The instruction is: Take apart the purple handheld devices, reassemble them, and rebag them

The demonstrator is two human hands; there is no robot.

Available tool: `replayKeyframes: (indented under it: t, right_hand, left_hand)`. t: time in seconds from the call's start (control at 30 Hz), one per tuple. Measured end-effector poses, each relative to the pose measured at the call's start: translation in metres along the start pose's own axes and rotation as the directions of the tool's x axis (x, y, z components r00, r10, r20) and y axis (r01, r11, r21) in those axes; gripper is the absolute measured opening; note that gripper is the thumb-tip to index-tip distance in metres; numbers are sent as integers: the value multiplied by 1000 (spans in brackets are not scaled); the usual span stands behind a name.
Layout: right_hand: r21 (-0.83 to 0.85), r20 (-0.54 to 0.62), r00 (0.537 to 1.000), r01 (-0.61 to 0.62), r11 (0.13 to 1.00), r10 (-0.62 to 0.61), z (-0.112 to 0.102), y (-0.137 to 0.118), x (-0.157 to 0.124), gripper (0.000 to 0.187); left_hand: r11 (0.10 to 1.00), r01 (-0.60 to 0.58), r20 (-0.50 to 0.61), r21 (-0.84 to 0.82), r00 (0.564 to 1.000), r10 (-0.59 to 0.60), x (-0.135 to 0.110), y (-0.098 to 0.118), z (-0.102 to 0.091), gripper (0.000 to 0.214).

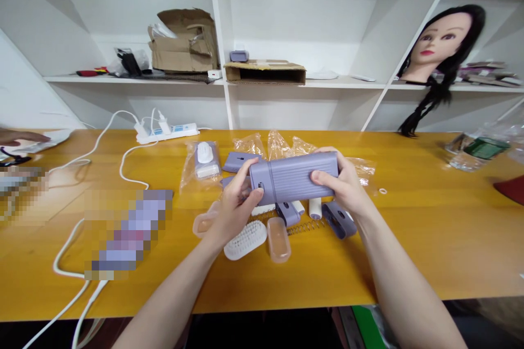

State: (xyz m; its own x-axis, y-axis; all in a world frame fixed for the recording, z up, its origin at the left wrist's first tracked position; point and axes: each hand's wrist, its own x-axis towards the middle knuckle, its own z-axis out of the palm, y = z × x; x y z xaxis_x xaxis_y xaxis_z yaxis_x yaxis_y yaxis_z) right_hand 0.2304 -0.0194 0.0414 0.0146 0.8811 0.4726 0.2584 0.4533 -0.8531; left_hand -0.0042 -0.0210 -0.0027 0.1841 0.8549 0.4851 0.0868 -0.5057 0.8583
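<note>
Between both hands I hold a purple ribbed plastic case [297, 177] above the table, tilted slightly up at the right. My left hand [239, 202] grips its left end, thumb beside a small dark oval slot. My right hand [346, 180] is wrapped round the right end, thumb on the ribs. Under the case lie a white bristled brush head [245, 241], a translucent oval cover [279, 240], a coil spring [305, 227], a white cylinder [315, 209] and a hollow purple part [339, 220]. Another purple shell [237, 161] lies behind my left hand.
A bagged purple item [207, 162] and crumpled clear plastic bags [280, 144] lie behind the parts. White cables run from a power strip [176, 132] at left. A plastic bottle [478, 150] lies at right. Another person's hand [20, 136] is at far left. Shelves hold cardboard boxes [186, 43] and a mannequin head [444, 43].
</note>
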Motion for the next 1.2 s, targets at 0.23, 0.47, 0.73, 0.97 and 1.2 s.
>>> replayKeyframes:
  t: [0.23,0.47,0.73,0.97,1.2]
  right_hand:
    - [-95,-24,996,85,992,-88,-5,-9,-4,41]
    - [-40,4,999,47,998,-47,-13,-7,-2,44]
    - [-67,15,999,49,997,-48,-11,-10,-3,43]
    - [-33,-21,1000,20,999,-21,-13,-6,-4,43]
    - [-20,-53,996,76,997,-77,-17,-6,-4,48]
  left_hand:
    - [999,-29,-12,-45,1000,28,-1,-4,1,54]
    - [992,6,49,-122,999,0,0,-4,1,57]
    - [987,81,52,-139,996,-75,-2,-2,-1,53]
    - [990,36,-160,-133,985,-57,6,-14,-2,50]
    - [642,462,204,-612,876,-437,14,2,-5,49]
